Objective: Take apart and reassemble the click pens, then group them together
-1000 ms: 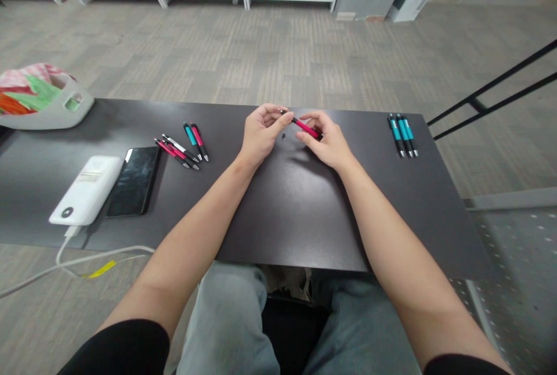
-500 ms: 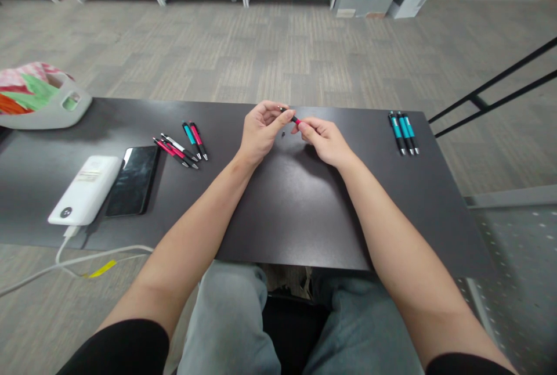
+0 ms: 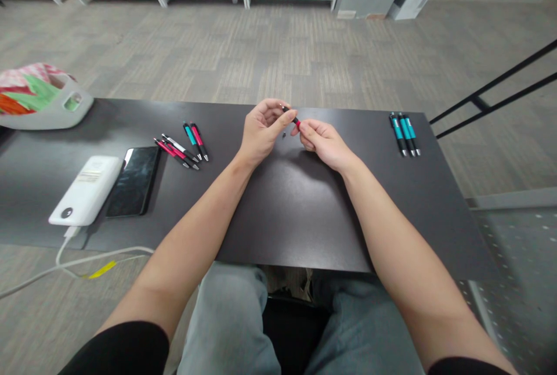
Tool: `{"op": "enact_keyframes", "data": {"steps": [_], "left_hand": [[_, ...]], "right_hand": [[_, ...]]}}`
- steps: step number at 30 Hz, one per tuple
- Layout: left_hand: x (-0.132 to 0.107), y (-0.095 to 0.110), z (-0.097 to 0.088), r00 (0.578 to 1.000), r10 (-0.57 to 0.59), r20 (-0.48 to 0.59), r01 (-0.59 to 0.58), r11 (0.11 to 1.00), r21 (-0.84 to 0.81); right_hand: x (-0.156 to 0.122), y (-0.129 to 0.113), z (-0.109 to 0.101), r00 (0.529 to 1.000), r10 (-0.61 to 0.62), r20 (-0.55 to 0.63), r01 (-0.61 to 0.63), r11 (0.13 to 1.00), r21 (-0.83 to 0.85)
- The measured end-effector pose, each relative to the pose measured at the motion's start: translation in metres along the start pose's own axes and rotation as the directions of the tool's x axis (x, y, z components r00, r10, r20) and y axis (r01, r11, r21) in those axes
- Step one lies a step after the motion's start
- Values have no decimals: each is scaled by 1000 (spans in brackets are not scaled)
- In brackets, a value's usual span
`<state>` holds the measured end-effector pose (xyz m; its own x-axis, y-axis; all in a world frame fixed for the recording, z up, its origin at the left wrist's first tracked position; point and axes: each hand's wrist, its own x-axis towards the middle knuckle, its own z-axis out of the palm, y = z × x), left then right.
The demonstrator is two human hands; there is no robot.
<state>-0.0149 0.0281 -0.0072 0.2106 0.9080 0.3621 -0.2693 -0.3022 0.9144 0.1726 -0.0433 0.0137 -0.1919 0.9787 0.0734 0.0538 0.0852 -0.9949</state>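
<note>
My left hand [image 3: 261,131] and my right hand [image 3: 322,141] meet above the far middle of the dark table [image 3: 287,201]. Both are closed on one pink pen [image 3: 296,121]. The left fingers pinch its black end, and the right fingers wrap its pink barrel, most of which is hidden. A tiny dark part [image 3: 284,134] lies on the table just under the hands.
Several pink and teal pens [image 3: 183,145] lie in a loose group to the left. Three teal pens [image 3: 404,133] lie side by side at the far right. A black phone [image 3: 134,180] and a white power bank [image 3: 86,189] with a cable sit near left. A grey basket [image 3: 43,109] stands far left.
My right hand has slid left along the pink pen toward the left hand, covering most of the barrel. The left hand has stayed in place.
</note>
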Motion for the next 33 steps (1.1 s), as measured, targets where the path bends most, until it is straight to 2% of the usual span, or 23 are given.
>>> {"op": "enact_keyframes", "data": {"steps": [7, 10, 12, 14, 16, 19, 21, 22, 23, 25, 28, 30, 33], "left_hand": [[-3, -2, 4, 1000, -6, -14, 6, 1000, 2], [-2, -2, 3, 999, -23, 24, 23, 1000, 7], [-2, -1, 0, 997, -39, 62, 36, 998, 46], [-2, 0, -8, 996, -28, 81, 15, 987, 159], [-3, 0, -17, 996, -2, 87, -30, 931, 363], [-6, -3, -28, 995, -17, 95, -51, 745, 665], [-7, -8, -31, 995, -35, 94, -47, 667, 744], [-7, -10, -32, 995, -35, 91, -46, 661, 749], [-7, -12, -31, 996, -30, 84, -42, 679, 733], [-3, -15, -30, 999, -18, 52, -19, 777, 629], [5, -15, -28, 999, -9, -36, 20, 949, 315], [9, -14, -27, 996, 1, -94, 13, 990, 142], [11, -11, -25, 990, 2, -144, 6, 999, 52]], "right_hand": [[2, 5, 1, 999, -22, -39, 21, 999, -29], [3, 5, 2, 998, -26, -60, 23, 999, -41], [4, 5, 2, 995, -45, -91, 41, 998, -43], [5, 4, 0, 987, -72, -141, 65, 996, -53], [6, 3, -1, 975, -85, -207, 70, 994, -79], [8, 2, -5, 952, -83, -295, 48, 991, -125], [9, 4, -8, 945, -93, -313, 46, 987, -155], [9, 6, -10, 945, -102, -311, 50, 984, -171], [9, 7, -11, 945, -112, -306, 55, 981, -187], [9, 12, -14, 945, -136, -296, 70, 972, -222], [8, 18, -15, 943, -183, -277, 95, 949, -302], [7, 21, -14, 946, -212, -247, 115, 927, -356], [7, 23, -12, 946, -245, -213, 145, 906, -397]]}}
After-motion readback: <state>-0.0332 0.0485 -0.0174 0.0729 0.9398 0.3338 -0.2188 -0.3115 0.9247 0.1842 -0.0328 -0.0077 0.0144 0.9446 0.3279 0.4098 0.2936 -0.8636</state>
